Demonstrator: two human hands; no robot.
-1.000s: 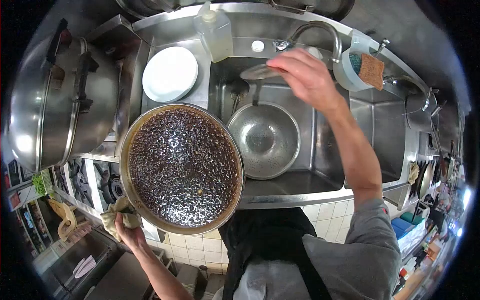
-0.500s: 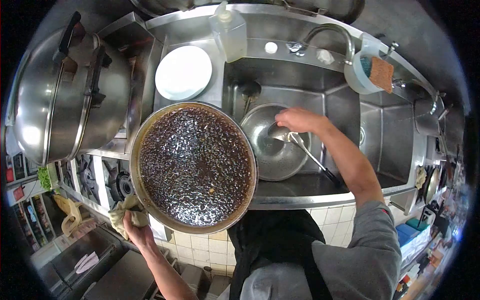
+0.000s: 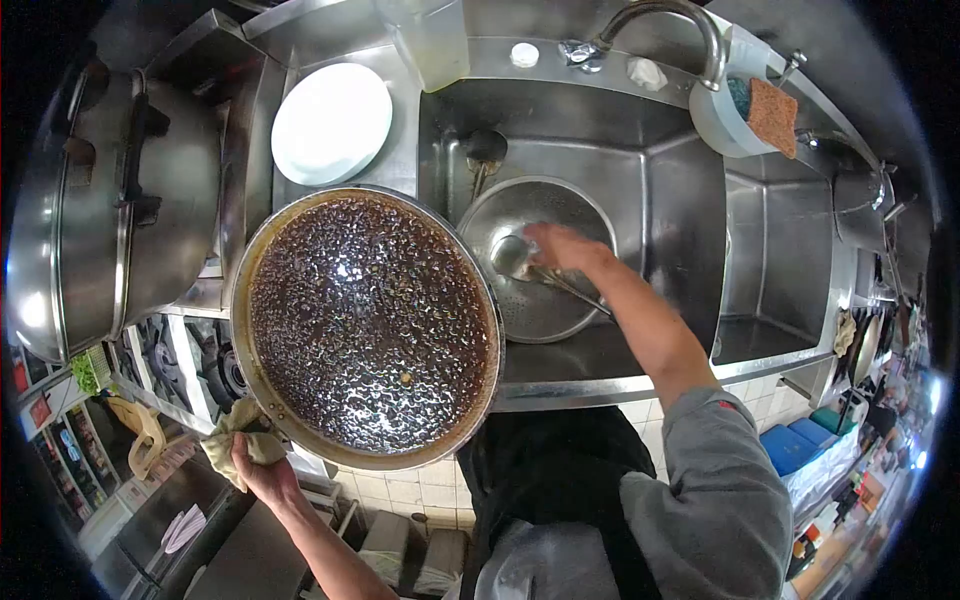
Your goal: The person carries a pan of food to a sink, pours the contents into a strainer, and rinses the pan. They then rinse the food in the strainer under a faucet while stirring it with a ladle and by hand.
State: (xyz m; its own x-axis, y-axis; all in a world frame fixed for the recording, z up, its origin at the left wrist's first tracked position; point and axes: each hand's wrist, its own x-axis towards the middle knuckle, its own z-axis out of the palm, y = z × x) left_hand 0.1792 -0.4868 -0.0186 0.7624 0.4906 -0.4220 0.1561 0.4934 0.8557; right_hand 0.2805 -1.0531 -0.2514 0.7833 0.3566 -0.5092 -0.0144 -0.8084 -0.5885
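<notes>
My left hand is closed round a folded beige cloth at the lower left rim of a wide metal pan. Dark, glossy liquid with small bits fills the pan, which overlaps the sink's left edge in this view. Over a round metal basin in the sink, my right hand is right at a ladle; its fingers are blurred, and I cannot tell whether they grip it. The ladle's bowl lies left of my fingers, its handle slanting down to the right, partly behind my forearm.
A dark round utensil leans in the sink behind the basin. White plates and a plastic bottle stand at the back left. A faucet arches near a tub with a sponge. Large metal lidded pots stand at left.
The ladle has shifted left and deeper over the basin, with my right hand moving left alongside it. The view has shifted slightly; my left hand keeps its hold on the cloth.
</notes>
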